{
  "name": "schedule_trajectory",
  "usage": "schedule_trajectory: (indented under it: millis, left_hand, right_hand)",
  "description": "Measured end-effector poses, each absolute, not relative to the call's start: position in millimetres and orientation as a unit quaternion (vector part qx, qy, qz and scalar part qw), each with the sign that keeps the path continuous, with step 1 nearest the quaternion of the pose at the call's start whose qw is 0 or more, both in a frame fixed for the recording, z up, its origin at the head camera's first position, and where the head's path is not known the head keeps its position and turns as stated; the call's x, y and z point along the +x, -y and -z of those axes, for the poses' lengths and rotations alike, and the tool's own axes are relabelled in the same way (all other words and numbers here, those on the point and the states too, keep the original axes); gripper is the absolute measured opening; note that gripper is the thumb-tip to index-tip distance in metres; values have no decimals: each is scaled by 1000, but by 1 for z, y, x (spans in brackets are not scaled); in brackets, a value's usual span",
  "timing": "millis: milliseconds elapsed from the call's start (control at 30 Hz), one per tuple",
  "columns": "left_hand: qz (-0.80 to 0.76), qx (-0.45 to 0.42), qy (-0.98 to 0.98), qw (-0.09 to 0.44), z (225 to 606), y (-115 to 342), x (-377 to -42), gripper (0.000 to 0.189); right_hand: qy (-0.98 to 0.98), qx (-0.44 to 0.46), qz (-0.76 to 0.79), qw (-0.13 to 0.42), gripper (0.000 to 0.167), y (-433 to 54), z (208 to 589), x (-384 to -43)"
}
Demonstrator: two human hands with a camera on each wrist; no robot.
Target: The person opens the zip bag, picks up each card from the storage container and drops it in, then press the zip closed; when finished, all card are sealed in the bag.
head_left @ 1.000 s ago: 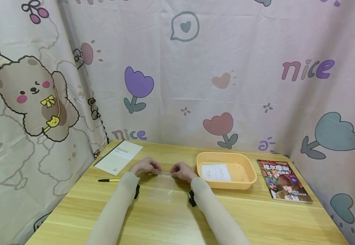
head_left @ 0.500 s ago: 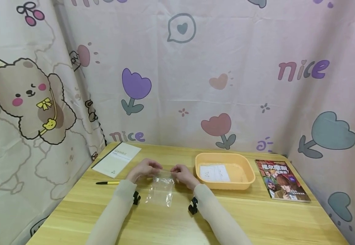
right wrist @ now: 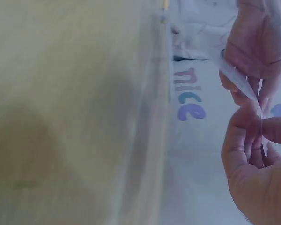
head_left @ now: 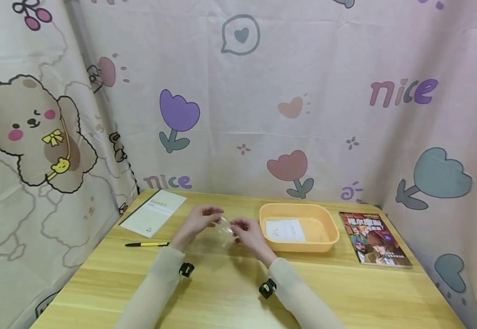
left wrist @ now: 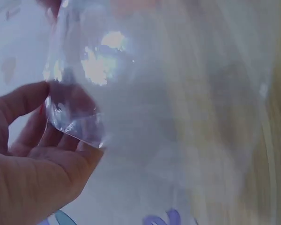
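1. Pose: reaching forward over wooden table [head_left: 222, 304] with both forearms, light sleeves [head_left: 152, 288] down near wrists; left hand [head_left: 198, 221] and right hand [head_left: 250, 234] angled inward, close together; black wrist devices [head_left: 186, 269] worn on inner side of both wrists.
2. Item: clear plastic bag [head_left: 223, 233], between both hands, above table; see-through, thin, glossy; bright glare and creases near held edge in left wrist view; almost edge-on, whitish strip in right wrist view; too faint in head view to tell whether touching table at lower end.
3. Grip, left: pinching bag at edge, thumb one side, fingers other side; fingers bent, partly seen through plastic.
4. Grip, right: pinching bag edge between thumb and fingers; remaining fingers curled in behind.
5. Nearby: yellow-and-black pen [head_left: 147, 244] beside left wrist, one end hidden there; white "Gambit" booklet [head_left: 153, 214] farther back, left side; orange tub [head_left: 300, 247] just right of right hand, marked white paper [head_left: 285, 230] inside; comic-style book [head_left: 376, 242] flat at far right; printed curtain [head_left: 230, 100] behind table, tulips, hearts, "nice", plus bear at left.
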State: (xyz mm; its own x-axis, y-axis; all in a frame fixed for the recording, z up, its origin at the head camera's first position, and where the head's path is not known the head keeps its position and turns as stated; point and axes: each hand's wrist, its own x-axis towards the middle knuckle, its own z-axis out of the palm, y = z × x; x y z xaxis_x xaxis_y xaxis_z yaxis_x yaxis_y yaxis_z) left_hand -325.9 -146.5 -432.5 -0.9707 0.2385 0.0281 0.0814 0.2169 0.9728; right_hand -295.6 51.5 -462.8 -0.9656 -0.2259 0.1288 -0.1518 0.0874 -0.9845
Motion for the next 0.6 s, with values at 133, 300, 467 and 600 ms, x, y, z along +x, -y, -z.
schedule_trajectory:
  millis: [133, 300, 467, 600]
  left_hand:
    - [-630, 123, -766, 40, 430, 134, -315, 27]
    - [-655, 137, -743, 8, 430, 115, -300, 28]
    - [-658, 167, -733, -31, 435, 98, -289, 23]
    - [-660, 186, -727, -32, 442, 92, -287, 19]
  right_hand:
    - [-742, -131, 658, 1, 22, -66, 454, -286]
    - [-752, -118, 648, 2, 25, -86, 449, -279]
    - [-761, -138, 634, 24, 24, -105, 442, -271]
    - [-775, -153, 612, 37, 23, -120, 444, -269]
